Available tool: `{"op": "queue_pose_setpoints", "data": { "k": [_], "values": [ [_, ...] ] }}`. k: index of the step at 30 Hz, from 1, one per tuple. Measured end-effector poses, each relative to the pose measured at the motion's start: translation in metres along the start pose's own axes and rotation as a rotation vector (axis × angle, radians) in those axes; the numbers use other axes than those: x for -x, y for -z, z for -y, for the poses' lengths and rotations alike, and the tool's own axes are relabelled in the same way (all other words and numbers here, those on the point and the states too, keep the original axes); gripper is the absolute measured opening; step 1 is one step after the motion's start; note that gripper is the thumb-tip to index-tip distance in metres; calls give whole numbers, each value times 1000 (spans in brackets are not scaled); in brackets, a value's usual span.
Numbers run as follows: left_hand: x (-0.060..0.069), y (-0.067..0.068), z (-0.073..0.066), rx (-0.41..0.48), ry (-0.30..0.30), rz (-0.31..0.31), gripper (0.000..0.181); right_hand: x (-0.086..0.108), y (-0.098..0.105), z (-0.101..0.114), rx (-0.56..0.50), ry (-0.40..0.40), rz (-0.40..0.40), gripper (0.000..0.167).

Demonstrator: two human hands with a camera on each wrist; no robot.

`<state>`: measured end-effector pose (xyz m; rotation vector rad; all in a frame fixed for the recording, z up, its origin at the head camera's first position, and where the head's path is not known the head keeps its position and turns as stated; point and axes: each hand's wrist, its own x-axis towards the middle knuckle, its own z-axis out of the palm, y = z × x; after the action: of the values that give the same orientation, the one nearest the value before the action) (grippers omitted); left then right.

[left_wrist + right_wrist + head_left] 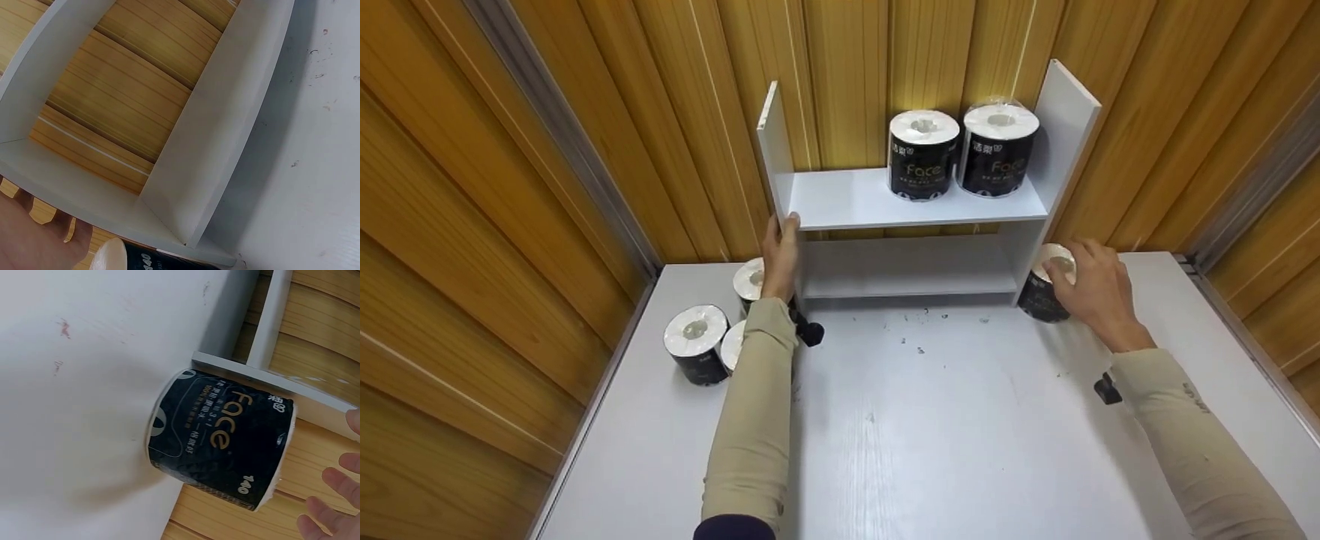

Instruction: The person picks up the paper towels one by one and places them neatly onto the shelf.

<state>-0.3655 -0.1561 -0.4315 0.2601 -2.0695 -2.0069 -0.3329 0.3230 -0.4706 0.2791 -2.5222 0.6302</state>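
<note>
My left hand (781,259) grips the left side panel of a white shelf unit (922,223), its thumb at the front edge. In the left wrist view, the fingers (59,225) of that hand are on the panel's outer side, their tips hidden. My right hand (1099,289) is over a black-wrapped toilet paper roll (1041,304) that stands upright beside the shelf's right side. The right wrist view shows the spread fingers (340,486) apart from the roll's top (225,439). Two similar rolls, one left (924,161) and one right (999,154), stand on the upper shelf board.
Left of the shelf stand several more rolls, one of them in full view (695,345) and others partly hidden by my left arm. The unit stands on a white table (922,435) with small dark marks, close to a wood-patterned wall (847,75).
</note>
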Motion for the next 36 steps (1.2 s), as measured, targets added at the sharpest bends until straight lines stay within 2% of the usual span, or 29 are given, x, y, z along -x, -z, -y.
{"op": "queue_pose_setpoints", "data": {
  "k": [6,17,22,27,36],
  "values": [
    [0,1,2,12,-9,16,79,3,-5,-7,23,-14,38,50],
    [-1,3,2,31,-40,-4,73,6,-12,-10,21,-55,133,47],
    [0,4,2,29,-57,2,71,7,-17,-11,6,-59,134,46],
    [-1,3,2,24,-39,4,77,9,-22,-13,8,-72,125,50],
    [-1,-1,2,23,-40,2,72,16,-32,-17,10,-91,85,52]
  ]
}}
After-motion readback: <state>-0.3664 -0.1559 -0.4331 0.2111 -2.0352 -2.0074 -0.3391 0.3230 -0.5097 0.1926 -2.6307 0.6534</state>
